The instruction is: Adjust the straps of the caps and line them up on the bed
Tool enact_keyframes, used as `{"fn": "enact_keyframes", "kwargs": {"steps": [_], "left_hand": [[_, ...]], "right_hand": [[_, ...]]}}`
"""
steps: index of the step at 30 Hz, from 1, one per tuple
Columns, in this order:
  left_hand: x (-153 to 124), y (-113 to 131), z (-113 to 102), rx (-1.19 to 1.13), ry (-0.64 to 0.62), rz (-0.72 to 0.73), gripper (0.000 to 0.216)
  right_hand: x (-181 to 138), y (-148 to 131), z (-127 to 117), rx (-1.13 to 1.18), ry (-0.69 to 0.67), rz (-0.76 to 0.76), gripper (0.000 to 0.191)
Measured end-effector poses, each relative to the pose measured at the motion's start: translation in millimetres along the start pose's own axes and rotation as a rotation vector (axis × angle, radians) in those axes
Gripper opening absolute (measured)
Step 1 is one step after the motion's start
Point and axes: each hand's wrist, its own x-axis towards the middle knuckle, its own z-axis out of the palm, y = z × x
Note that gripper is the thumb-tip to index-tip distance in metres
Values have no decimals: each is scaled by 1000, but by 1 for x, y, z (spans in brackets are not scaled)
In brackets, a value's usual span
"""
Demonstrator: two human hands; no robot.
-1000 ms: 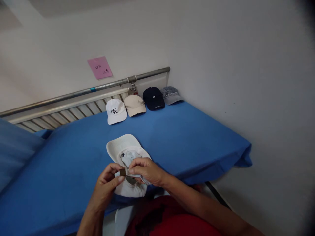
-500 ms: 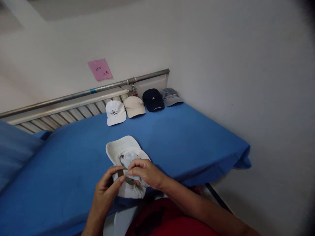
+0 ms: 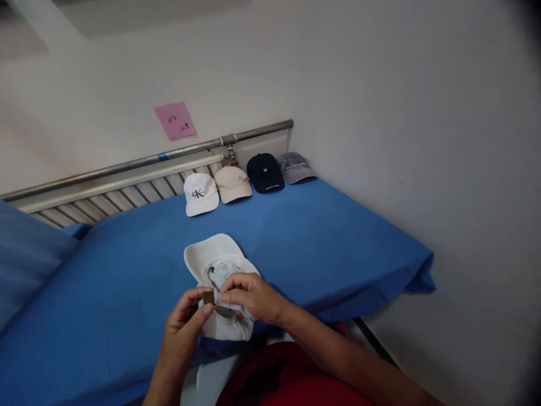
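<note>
A white baseball cap [image 3: 214, 248] lies upside down near the front edge of the blue-covered table, its brim pointing away from me and its inside showing. My left hand [image 3: 186, 316] pinches a small brown buckle [image 3: 208, 298] between thumb and index finger at the back strap of the cap. Just to its right, my right hand [image 3: 252, 296] grips the pale strap [image 3: 218, 299] between thumb and forefinger, over the cap's opening. The fingers hide part of the strap and of the cap's back edge.
Along the far edge of the blue cloth [image 3: 139, 270] stand a white cap [image 3: 201, 194], a beige cap [image 3: 233, 184], a black cap [image 3: 265, 172] and a grey cap [image 3: 297, 168]. Behind them are a radiator [image 3: 127, 194] and a metal pipe [image 3: 190, 149]. A pink note [image 3: 175, 120] hangs on the wall.
The brown buckle has turned slightly and shows more of its face between my left fingers. Both hands keep their grip on the strap. The whole view has shifted a little.
</note>
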Motion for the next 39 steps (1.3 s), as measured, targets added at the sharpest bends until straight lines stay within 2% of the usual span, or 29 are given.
{"fn": "enact_keyframes", "kwargs": {"steps": [5, 13, 18, 21, 27, 32, 39], "left_hand": [[1, 1, 5, -51, 23, -44, 31], [1, 0, 7, -134, 10, -96, 31], [3, -5, 6, -157, 2, -96, 30], [3, -6, 7, -153, 8, -82, 31], [-1, -3, 13, -57, 38, -84, 32], [0, -1, 12, -19, -2, -73, 30], [1, 1, 6, -16, -24, -139, 35]], "right_hand": [[3, 4, -3, 132, -82, 92, 7], [3, 0, -3, 73, -50, 100, 7], [3, 1, -6, 122, -78, 147, 8], [3, 2, -7, 145, -90, 168, 7], [-2, -2, -2, 21, -43, 208, 7], [-6, -7, 0, 17, -77, 201, 8], [-5, -10, -1, 106, -97, 310, 10]]}}
